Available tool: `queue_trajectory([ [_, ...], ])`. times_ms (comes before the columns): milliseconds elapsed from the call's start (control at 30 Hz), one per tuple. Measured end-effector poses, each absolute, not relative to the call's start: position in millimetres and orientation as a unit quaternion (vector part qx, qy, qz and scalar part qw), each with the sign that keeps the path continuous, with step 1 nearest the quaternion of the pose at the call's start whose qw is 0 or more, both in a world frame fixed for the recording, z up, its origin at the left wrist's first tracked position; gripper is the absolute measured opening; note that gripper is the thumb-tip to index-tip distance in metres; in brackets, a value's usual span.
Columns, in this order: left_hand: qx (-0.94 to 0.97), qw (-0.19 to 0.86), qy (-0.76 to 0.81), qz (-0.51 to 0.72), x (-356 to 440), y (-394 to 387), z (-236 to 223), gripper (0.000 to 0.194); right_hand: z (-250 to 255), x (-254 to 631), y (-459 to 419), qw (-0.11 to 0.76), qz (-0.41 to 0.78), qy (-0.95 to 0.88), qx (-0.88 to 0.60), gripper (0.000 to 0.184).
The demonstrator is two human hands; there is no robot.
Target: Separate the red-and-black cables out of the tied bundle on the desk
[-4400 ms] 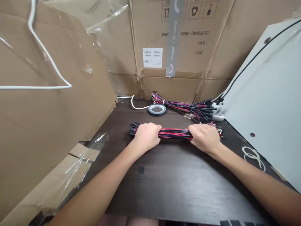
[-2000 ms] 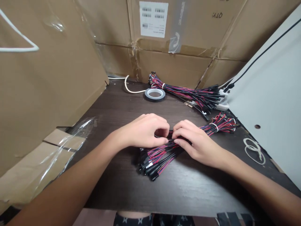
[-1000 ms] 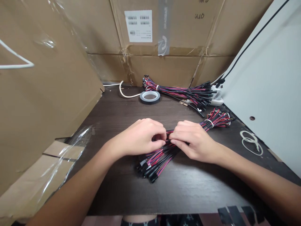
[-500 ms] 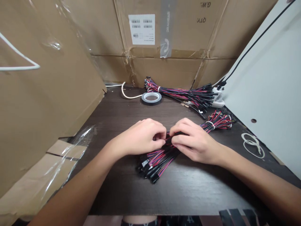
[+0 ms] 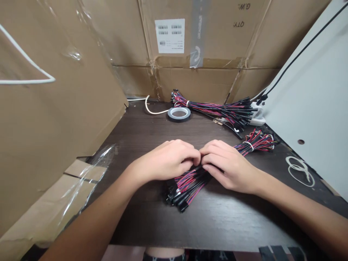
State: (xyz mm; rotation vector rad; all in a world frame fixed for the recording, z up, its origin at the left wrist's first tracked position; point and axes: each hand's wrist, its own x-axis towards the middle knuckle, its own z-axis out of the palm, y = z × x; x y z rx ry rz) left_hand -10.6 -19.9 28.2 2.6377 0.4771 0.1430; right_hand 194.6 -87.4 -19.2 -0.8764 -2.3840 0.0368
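Note:
A bundle of thin red, blue and black cables (image 5: pixel 191 180) lies slantwise on the dark table, its black connectors toward me and its far part bound with a white tie (image 5: pixel 248 145). My left hand (image 5: pixel 172 159) is closed at the middle of the bundle, index finger and thumb curled together on the cables. From the other side my right hand (image 5: pixel 228 165) grips the same stretch, its fingers bent over the wires. The fingertips of both hands almost meet, and they hide the cables between them.
A second tied cable bundle (image 5: pixel 214 108) lies at the back beside a white power strip (image 5: pixel 258 115). Left of it is a roll of black tape (image 5: pixel 178 114). A loose white cord (image 5: pixel 299 170) lies at the right. Cardboard (image 5: pixel 130 34) walls the back and left.
The left hand has moved right along the bundle, closer to the right hand, and its fingers have closed up. The whole view has shifted slightly.

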Motion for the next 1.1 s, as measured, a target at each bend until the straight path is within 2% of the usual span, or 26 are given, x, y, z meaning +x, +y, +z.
queue_trajectory([
  [100,0.958,0.23,0.166,0.037,-11.5,-18.9,29.1,0.018,-18.8,194.9,-86.9,0.306,0.013,-0.892,-0.333,0.012],
  [233,0.956,0.244,0.16,0.021,-11.6,-17.9,30.2,0.025,-19.5,195.0,-86.7,0.3,0.003,-0.892,-0.339,0.013],
  [400,0.948,0.259,0.18,0.022,-9.2,-19.4,29.5,0.012,-20.7,194.9,-86.9,0.303,0.005,-0.892,-0.335,0.013],
  [567,0.947,0.266,0.173,0.041,-8.2,-20.9,29.0,0.016,-20.9,194.6,-86.9,0.31,0.016,-0.894,-0.324,0.008],
  [767,0.95,0.255,0.171,0.046,-9.2,-24.0,30.7,0.017,-21.4,194.6,-86.4,0.296,0.007,-0.905,-0.306,0.017],
  [867,0.958,0.225,0.174,0.041,-8.5,-26.4,30.9,0.018,-21.4,194.4,-87.2,0.296,0.006,-0.902,-0.314,0.019],
  [1100,0.987,0.073,0.134,0.055,-4.3,-34.1,30.5,0.022,-17.9,190.8,-91.0,0.294,-0.011,-0.9,-0.321,0.025],
])
